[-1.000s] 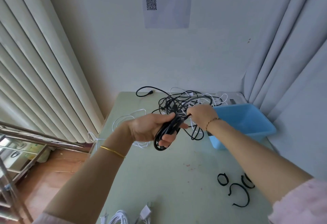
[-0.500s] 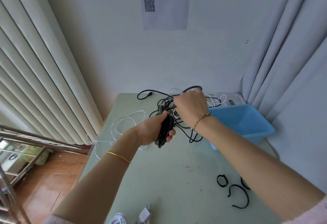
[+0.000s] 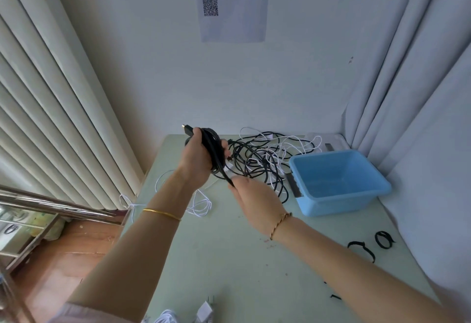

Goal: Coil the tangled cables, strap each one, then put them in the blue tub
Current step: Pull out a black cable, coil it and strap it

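Note:
My left hand (image 3: 197, 160) is raised above the table's far left part and grips a coil of black cable (image 3: 213, 149), whose plug sticks out above the thumb. My right hand (image 3: 251, 196) is lower and nearer, pinching the same black cable where it runs down from the coil. Behind both hands a tangle of black and white cables (image 3: 265, 155) lies on the table. The blue tub (image 3: 336, 181) stands at the right with nothing visible in it.
Two black straps (image 3: 362, 248) (image 3: 383, 239) lie on the pale green table (image 3: 224, 259) at the right. A loose white cable (image 3: 198, 205) trails off the left edge. White plugs and cable (image 3: 204, 312) sit at the near edge. Curtains hang on both sides.
My left hand has lifted the black coil up and away from me. My right hand has come down from the tangle toward me, drawing the cable along.

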